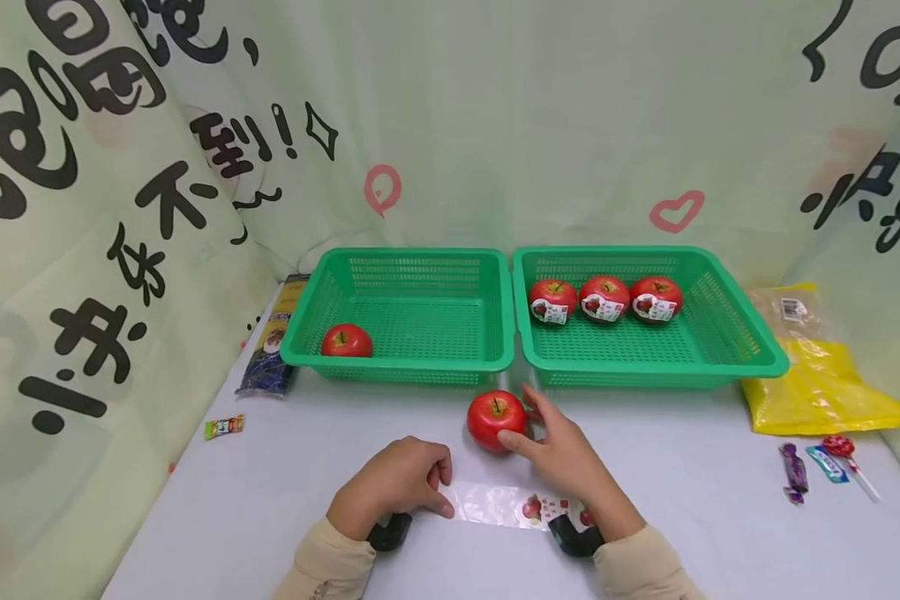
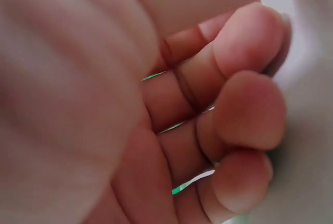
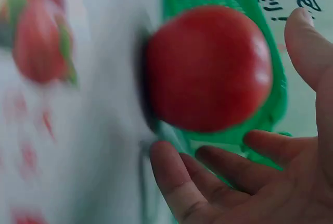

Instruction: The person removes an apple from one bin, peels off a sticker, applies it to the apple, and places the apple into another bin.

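Note:
My left hand [image 1: 399,477] lies at the left end of a clear sticker strip [image 1: 495,505] printed with apples. Its fingers curl inward in the left wrist view, and a visible gap separates thumb and forefinger; I cannot tell whether they pinch the strip. Just beyond the strip, a red apple [image 1: 497,421] without a visible label sits on the white table. Around its right side stands my right hand [image 1: 566,446], thumb in front and fingers behind. From the right wrist, those fingers look spread and the thumb is clear of the apple [image 3: 208,70].
One apple [image 1: 347,341] is in the left green basket [image 1: 397,364]. Three labelled apples [image 1: 603,298] sit in the right green basket [image 1: 645,371]. Yellow packaging [image 1: 825,383] and sweets [image 1: 795,472] are at right; a dark packet [image 1: 270,358] and small sweet [image 1: 224,427] at left.

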`<control>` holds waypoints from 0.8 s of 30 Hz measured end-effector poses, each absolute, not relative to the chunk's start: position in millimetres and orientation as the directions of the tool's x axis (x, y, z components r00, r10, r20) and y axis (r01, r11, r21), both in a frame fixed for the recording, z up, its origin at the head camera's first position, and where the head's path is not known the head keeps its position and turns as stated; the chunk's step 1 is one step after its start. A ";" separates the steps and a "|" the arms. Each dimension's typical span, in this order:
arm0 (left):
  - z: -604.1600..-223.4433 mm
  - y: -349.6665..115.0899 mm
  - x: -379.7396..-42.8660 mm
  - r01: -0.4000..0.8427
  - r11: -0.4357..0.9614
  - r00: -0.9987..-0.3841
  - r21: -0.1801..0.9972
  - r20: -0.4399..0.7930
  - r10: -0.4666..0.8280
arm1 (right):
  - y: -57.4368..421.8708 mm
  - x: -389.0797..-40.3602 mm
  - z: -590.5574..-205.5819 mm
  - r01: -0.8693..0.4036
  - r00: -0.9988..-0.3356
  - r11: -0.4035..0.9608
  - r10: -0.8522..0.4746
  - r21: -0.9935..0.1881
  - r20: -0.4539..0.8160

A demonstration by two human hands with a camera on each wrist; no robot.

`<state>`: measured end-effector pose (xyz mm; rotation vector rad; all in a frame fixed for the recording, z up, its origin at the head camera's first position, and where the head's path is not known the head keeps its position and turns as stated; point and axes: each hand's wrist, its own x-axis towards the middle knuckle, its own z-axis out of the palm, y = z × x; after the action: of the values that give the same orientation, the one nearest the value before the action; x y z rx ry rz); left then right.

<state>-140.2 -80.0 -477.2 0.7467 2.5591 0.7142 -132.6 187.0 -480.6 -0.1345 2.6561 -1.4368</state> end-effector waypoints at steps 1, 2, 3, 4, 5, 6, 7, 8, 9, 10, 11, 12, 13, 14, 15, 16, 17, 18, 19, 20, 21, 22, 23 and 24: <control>-477.8 -81.0 -141.0 0.384 0.728 -0.788 0.568 -0.210 0.579 | 193.2 -132.0 -476.3 -0.037 -0.989 0.560 -0.138 -0.828 -0.049; -478.4 -81.8 -141.8 0.383 0.724 -0.788 0.573 -0.207 0.580 | 199.7 -131.1 -472.2 -0.052 -0.990 0.575 -0.134 -0.817 -0.032; -478.7 -82.4 -142.4 0.381 0.722 -0.788 0.577 -0.206 0.580 | 206.4 -130.0 -468.4 -0.065 -0.992 0.593 -0.128 -0.802 -0.014; -479.2 -82.9 -142.8 0.381 0.720 -0.787 0.580 -0.204 0.582 | 213.0 -129.0 -465.7 -0.081 -0.993 0.618 -0.120 -0.782 0.008; -479.4 -83.5 -143.3 0.377 0.720 -0.788 0.583 -0.207 0.580 | 219.1 -127.7 -463.6 -0.094 -0.993 0.639 -0.114 -0.764 0.026; -479.9 -84.1 -143.8 0.373 0.722 -0.789 0.583 -0.211 0.578 | 224.5 -126.2 -462.8 -0.111 -0.992 0.655 -0.116 -0.748 0.046; -479.5 -84.8 -143.9 0.370 0.726 -0.790 0.580 -0.215 0.575 | 228.8 -124.5 -463.3 -0.129 -0.990 0.660 -0.126 -0.740 0.060; -479.4 -85.7 -144.1 0.363 0.730 -0.792 0.579 -0.221 0.569 | 231.9 -123.0 -465.0 -0.153 -0.986 0.661 -0.151 -0.735 0.069; -479.2 -86.6 -144.3 0.357 0.736 -0.794 0.575 -0.228 0.563 | 234.1 -121.9 -467.7 -0.193 -0.977 0.657 -0.198 -0.729 0.080; -478.8 -87.2 -143.9 0.358 0.738 -0.794 0.573 -0.229 0.563 | 235.4 -119.6 -471.4 -0.233 -0.964 0.640 -0.249 -0.732 0.089; -478.3 -87.5 -143.9 0.357 0.741 -0.794 0.570 -0.232 0.561 | 235.4 -117.7 -475.6 -0.282 -0.945 0.615 -0.309 -0.737 0.104; -477.8 -88.0 -143.6 0.360 0.743 -0.794 0.565 -0.232 0.562 | 234.3 -116.0 -479.9 -0.327 -0.921 0.582 -0.371 -0.744 0.115; -477.5 -88.4 -143.4 0.363 0.744 -0.794 0.562 -0.231 0.562 | 232.3 -114.7 -483.8 -0.373 -0.892 0.549 -0.434 -0.748 0.126; -477.4 -88.6 -143.3 0.364 0.744 -0.795 0.560 -0.230 0.562 | 229.7 -113.6 -487.1 -0.413 -0.861 0.519 -0.491 -0.748 0.135; -477.0 -88.7 -143.1 0.367 0.744 -0.795 0.558 -0.228 0.563 | 226.9 -112.8 -489.9 -0.453 -0.829 0.496 -0.540 -0.741 0.145; -476.8 -88.6 -142.9 0.368 0.744 -0.795 0.557 -0.227 0.563 | 223.8 -111.9 -491.8 -0.478 -0.805 0.477 -0.574 -0.738 0.150; -476.6 -88.4 -142.9 0.365 0.746 -0.795 0.557 -0.230 0.561 | 221.1 -110.9 -493.2 -0.500 -0.785 0.469 -0.601 -0.728 0.152; -476.4 -88.1 -142.7 0.365 0.747 -0.795 0.556 -0.232 0.561 | 218.8 -109.7 -493.9 -0.511 -0.773 0.471 -0.618 -0.719 0.145; -476.1 -87.8 -142.4 0.362 0.748 -0.795 0.557 -0.235 0.559 | 216.8 -108.7 -494.6 -0.524 -0.764 0.482 -0.630 -0.703 0.137; -475.8 -87.4 -142.2 0.360 0.750 -0.796 0.556 -0.237 0.557 | 215.4 -107.5 -494.8 -0.529 -0.762 0.501 -0.635 -0.685 0.124; -475.5 -87.1 -141.9 0.355 0.751 -0.796 0.557 -0.241 0.555 | 214.4 -106.5 -495.0 -0.535 -0.763 0.520 -0.636 -0.666 0.115; -475.2 -87.1 -141.7 0.354 0.753 -0.797 0.555 -0.242 0.553 | 213.4 -105.3 -495.1 -0.537 -0.765 0.538 -0.635 -0.650 0.107; -474.9 -86.9 -141.5 0.353 0.755 -0.798 0.553 -0.244 0.551 | 212.6 -104.5 -495.4 -0.535 -0.769 0.556 -0.632 -0.636 0.095; -474.5 -86.9 -141.2 0.350 0.757 -0.798 0.552 -0.247 0.549 | 211.8 -103.5 -495.6 -0.536 -0.772 0.571 -0.629 -0.622 0.088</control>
<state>-141.2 -86.9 -474.5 0.6866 2.5573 0.6909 -103.5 211.8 -495.6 -0.9913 2.6552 -0.9787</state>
